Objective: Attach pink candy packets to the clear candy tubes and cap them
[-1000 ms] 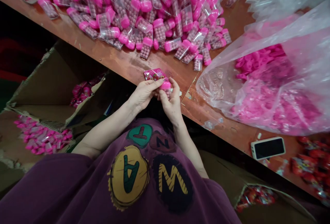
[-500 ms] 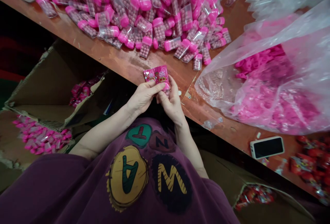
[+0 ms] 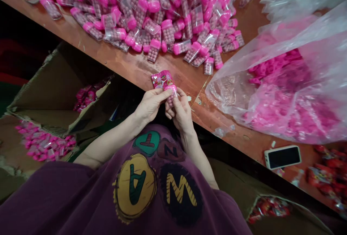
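Observation:
My hands hold a small clear bottle (image 3: 170, 96) with a pink cap and pink round candies inside, just over the wooden table's edge. A printed pink packet (image 3: 159, 80) sticks up against the cap. My left hand (image 3: 151, 105) pinches the packet and bottle from the left. My right hand (image 3: 182, 114) grips the bottle's lower part, its fingers hiding much of the body. A heap of similar pink-capped bottles (image 3: 154, 43) lies on the table just beyond my hands.
A clear plastic bag of loose pink caps (image 3: 273, 94) lies on the table to the right, with a phone (image 3: 282, 157) and red packets (image 3: 322, 175) nearer the edge. An open cardboard box (image 3: 51, 90) holding pink packs stands below the table at left.
The packet has tilted, and the pink cap now shows in front of it. My right fingers have shifted lower on the bottle.

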`<control>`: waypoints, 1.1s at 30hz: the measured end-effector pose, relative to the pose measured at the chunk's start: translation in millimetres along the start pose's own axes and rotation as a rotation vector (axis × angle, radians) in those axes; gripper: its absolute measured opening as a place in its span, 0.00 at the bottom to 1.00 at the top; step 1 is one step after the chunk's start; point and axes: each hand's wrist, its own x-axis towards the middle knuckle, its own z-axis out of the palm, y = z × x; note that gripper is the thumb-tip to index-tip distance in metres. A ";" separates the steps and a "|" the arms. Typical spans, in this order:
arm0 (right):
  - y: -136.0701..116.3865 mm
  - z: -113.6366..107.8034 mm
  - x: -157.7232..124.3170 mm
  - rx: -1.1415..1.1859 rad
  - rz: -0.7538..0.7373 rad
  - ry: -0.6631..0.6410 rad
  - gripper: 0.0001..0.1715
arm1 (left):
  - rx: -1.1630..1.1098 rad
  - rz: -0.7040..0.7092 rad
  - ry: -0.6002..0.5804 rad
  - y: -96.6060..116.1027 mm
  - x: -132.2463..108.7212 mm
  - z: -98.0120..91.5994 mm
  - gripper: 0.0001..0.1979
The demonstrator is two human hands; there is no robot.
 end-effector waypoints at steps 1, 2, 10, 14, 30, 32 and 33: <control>0.4 0.1 0.4 0.010 0.009 0.006 0.31 | 0.004 -0.010 0.000 0.1 -0.7 -0.2 0.15; 0.6 0.0 0.7 -0.001 0.012 0.008 0.31 | 0.008 -0.020 -0.003 1.1 -1.5 -0.3 0.15; 9.2 -3.0 -1.8 -0.406 -0.223 0.116 0.33 | 0.003 -0.018 0.025 8.9 0.0 7.0 0.15; 17.4 -3.5 -1.6 -0.562 -0.307 0.146 0.35 | -0.048 -0.066 0.069 4.9 2.3 6.6 0.11; 11.0 5.8 -7.4 -0.229 -0.091 0.073 0.36 | 0.094 -0.007 0.057 -5.3 -5.1 -1.4 0.15; 8.7 3.1 -8.0 -0.234 -0.079 0.062 0.38 | 0.087 -0.011 0.052 -3.3 -5.6 0.0 0.16; 7.5 1.4 -8.5 -0.235 -0.066 0.056 0.38 | 0.068 -0.023 0.038 -1.4 -5.5 0.4 0.16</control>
